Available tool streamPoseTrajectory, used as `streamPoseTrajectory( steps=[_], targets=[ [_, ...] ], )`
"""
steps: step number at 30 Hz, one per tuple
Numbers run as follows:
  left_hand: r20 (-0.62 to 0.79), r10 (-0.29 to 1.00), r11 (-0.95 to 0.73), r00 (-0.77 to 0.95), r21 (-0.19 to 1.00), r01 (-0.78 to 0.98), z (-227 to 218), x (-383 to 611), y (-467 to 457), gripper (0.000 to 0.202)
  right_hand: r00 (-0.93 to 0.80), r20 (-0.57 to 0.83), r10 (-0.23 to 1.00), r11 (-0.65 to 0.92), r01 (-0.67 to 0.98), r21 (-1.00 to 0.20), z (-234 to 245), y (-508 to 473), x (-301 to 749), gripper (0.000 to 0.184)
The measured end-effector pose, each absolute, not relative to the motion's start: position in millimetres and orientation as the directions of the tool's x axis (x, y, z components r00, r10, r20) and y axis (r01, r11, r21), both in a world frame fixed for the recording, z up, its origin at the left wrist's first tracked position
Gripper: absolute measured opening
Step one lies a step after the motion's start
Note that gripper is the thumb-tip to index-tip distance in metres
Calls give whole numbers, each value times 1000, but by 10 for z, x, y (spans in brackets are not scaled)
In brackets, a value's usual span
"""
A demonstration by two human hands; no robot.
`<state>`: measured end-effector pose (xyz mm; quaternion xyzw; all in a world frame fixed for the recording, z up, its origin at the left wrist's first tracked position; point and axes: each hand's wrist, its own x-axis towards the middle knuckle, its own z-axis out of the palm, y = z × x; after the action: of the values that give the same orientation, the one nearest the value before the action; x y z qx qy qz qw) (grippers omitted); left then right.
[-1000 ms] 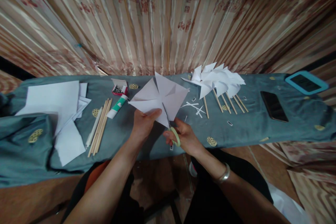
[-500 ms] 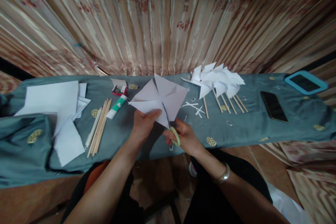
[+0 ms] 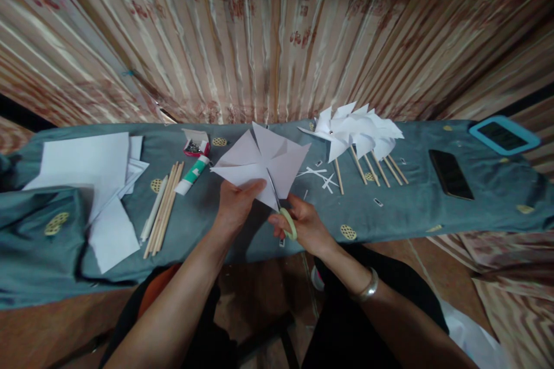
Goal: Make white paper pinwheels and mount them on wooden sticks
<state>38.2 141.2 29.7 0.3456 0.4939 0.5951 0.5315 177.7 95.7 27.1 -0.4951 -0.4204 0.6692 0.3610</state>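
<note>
A square sheet of white paper (image 3: 236, 153), slit from its corners toward the middle, is held up over the table. My left hand (image 3: 236, 204) pinches its near edge, thumb on top and fingers underneath. My right hand (image 3: 305, 222) is closed round the pale green handles of a pair of scissors (image 3: 288, 225). The blades lie along the slit at the near corner, with the tips close to the sheet's middle. Thin paper strips (image 3: 326, 179) lie on the cloth to the right of the sheet.
Several white paper pinwheels (image 3: 346, 130) on sticks lie at the back right, near a black phone (image 3: 450, 174) and a blue-framed tablet (image 3: 504, 134). Leftward are a glue stick (image 3: 193, 174), a box of pins (image 3: 196, 143), wooden sticks (image 3: 167, 210) and paper sheets (image 3: 86, 158). A curtain (image 3: 268, 34) hangs behind.
The sheet and both hands have shifted very slightly to the left. The scissors stay in the same slit, and the things on the table have not moved.
</note>
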Motion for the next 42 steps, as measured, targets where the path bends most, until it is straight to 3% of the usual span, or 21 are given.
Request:
streamPoseTrajectory(
  steps=[8, 13, 15, 18, 21, 24, 30, 37, 42],
  targets=[
    [-104, 972, 32, -211, 946, -322, 281, 345, 1421, 27, -328, -360, 874, -388, -24, -921, 294, 899, 1836, 62],
    [-101, 962, 3, -253, 932, -361, 291, 233, 1466, 32, -344, -497, 797, -496, 98, -863, 347, 866, 1973, 84],
    [-91, 958, -16, -271, 930, -368, 296, 177, 1488, 33, -338, -515, 788, -476, 197, -857, 360, 858, 2069, 81],
    [-90, 951, -23, -295, 933, -359, 297, 89, 1506, 33, -257, -447, 857, -301, 454, -839, 394, 860, 2228, 60],
    [-82, 947, -20, -312, 950, -313, 277, 2, 1497, 33, -141, -294, 945, -87, 761, -643, 451, 875, 2355, 45],
    [-75, 945, 3, -319, 975, -221, 223, -67, 1461, 34, -89, -211, 974, -5, 914, -407, 507, 890, 2431, 40],
    [-124, 978, 109, -168, 990, -94, 70, -81, 1381, 42, -74, -218, 973, 9, 958, -287, 541, 943, 2493, 46],
    [-159, 987, 156, -21, 982, -104, 95, 28, 1239, 66, 88, -73, 993, -86, 996, 27, 457, 1063, 2596, 31],
    [-207, 977, 212, 52, 967, -144, 65, -25, 1140, 87, 52, -36, 998, -49, 997, 66, 365, 1061, 2722, 23]
  ],
)
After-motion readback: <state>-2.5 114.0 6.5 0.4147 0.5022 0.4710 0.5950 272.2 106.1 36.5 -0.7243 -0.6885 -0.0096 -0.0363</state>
